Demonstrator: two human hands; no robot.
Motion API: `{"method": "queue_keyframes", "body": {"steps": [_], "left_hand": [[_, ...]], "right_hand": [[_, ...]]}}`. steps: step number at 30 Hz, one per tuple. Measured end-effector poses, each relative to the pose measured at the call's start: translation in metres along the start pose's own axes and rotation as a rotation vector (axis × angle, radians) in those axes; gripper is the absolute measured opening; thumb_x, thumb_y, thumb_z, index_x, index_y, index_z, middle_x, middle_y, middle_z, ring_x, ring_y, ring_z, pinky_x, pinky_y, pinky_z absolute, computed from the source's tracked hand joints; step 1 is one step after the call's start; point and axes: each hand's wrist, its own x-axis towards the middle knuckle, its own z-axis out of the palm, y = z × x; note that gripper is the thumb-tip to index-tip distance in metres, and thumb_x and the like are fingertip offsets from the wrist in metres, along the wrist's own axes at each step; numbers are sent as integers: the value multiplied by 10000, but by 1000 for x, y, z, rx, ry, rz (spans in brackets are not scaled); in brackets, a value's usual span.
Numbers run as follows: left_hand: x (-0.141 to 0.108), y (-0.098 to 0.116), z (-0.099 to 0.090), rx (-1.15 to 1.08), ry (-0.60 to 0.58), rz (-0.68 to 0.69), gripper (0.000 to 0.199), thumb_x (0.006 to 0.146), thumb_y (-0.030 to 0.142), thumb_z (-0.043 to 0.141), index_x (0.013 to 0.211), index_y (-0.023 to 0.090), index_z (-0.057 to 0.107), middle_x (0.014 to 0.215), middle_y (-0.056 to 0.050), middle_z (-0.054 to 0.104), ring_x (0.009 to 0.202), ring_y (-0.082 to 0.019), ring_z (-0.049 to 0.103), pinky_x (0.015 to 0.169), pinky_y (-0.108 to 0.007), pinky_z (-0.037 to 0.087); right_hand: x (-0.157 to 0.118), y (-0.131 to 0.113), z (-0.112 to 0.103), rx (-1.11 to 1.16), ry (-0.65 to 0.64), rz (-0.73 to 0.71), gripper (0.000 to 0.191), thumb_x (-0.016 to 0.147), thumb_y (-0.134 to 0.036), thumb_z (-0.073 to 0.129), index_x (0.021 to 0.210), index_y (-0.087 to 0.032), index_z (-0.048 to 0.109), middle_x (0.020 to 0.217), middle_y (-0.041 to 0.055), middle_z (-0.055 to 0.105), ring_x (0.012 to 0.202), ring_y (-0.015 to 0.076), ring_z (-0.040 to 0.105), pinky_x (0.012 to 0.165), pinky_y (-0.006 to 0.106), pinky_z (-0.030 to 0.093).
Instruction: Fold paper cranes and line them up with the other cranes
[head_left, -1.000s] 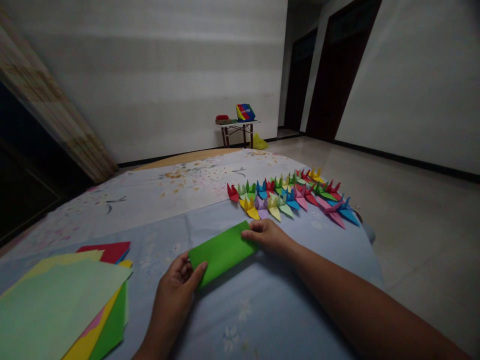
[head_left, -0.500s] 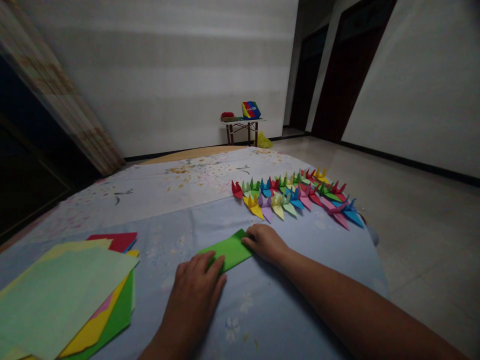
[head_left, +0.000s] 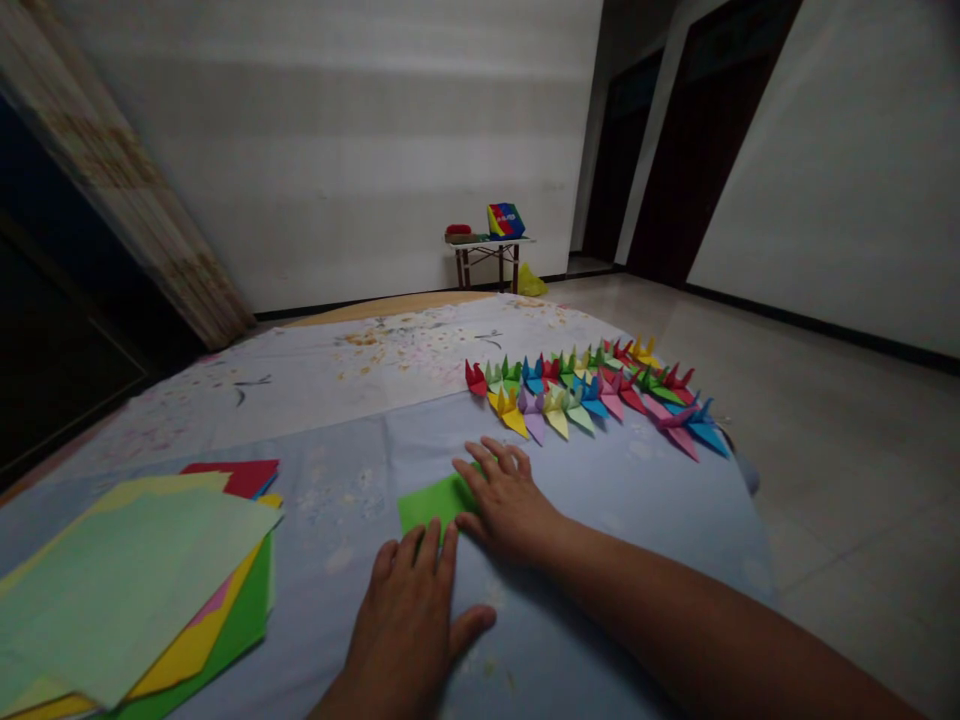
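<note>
A folded green paper [head_left: 435, 500] lies flat on the blue cloth in the middle of the table. My left hand [head_left: 412, 600] rests at its lower edge, fingertips touching it, the thumb spread out to the right. Over the paper's right part lies my right hand [head_left: 510, 505], its fingers spread and covering that end. Several folded paper cranes [head_left: 581, 390] in many colours stand in rows beyond my right hand. At the left is a pile of loose coloured sheets [head_left: 142, 580], pale green on top.
The table has a floral cloth [head_left: 300, 370] with a blue one [head_left: 337, 470] over its near part. Against the far wall stands a small table [head_left: 487, 243] with a colourful box [head_left: 505, 221] on it. A yellow bag [head_left: 531, 281] lies beside it on the floor.
My right hand has let go of the paper's right corner and moved left over the paper, fingers spread. The left hand has shifted slightly right and down, its thumb now apart.
</note>
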Motion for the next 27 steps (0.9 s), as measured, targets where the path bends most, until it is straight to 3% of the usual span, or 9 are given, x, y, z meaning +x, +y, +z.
{"method": "queue_keyframes", "body": {"steps": [7, 16, 19, 22, 27], "left_hand": [[-7, -2, -5, -41, -56, 4, 665, 770, 502, 484, 1306, 113, 431, 1372, -187, 382, 1262, -352, 346, 1005, -549, 251], [-16, -12, -20, -44, -115, -34, 623, 772, 467, 478, 1235, 51, 506, 1333, -232, 401, 1214, -389, 401, 977, -581, 264], [-16, -12, -23, -48, -88, -31, 600, 776, 455, 483, 1209, 42, 532, 1304, -245, 444, 1171, -387, 453, 947, -567, 309], [-15, -12, -21, -59, -54, -26, 574, 773, 440, 495, 1190, 50, 553, 1282, -243, 474, 1149, -379, 479, 938, -549, 329], [-12, -14, -19, -55, -54, -37, 574, 777, 455, 482, 1192, 64, 554, 1294, -237, 459, 1183, -375, 446, 959, -559, 297]], "right_hand": [[1, 34, -9, -4, -192, 166, 808, 677, -628, 572, 1339, -219, 353, 1432, 169, 250, 1315, 362, 143, 1005, 536, 124], [0, 61, -25, 18, -227, 242, 756, 637, -476, 692, 1310, -327, 382, 1385, 117, 326, 1251, 351, 244, 940, 525, 228], [-1, 59, -28, 92, -173, 139, 657, 668, -383, 694, 1271, -330, 439, 1342, 91, 384, 1223, 307, 286, 944, 488, 255], [0, 55, -31, 190, -148, -59, 426, 748, -331, 628, 1167, -307, 551, 1270, 64, 466, 1175, 246, 341, 951, 432, 270], [1, 49, -31, 223, -189, -223, 281, 738, -413, 642, 999, -309, 658, 1151, 30, 569, 1110, 239, 387, 927, 416, 265]]}}
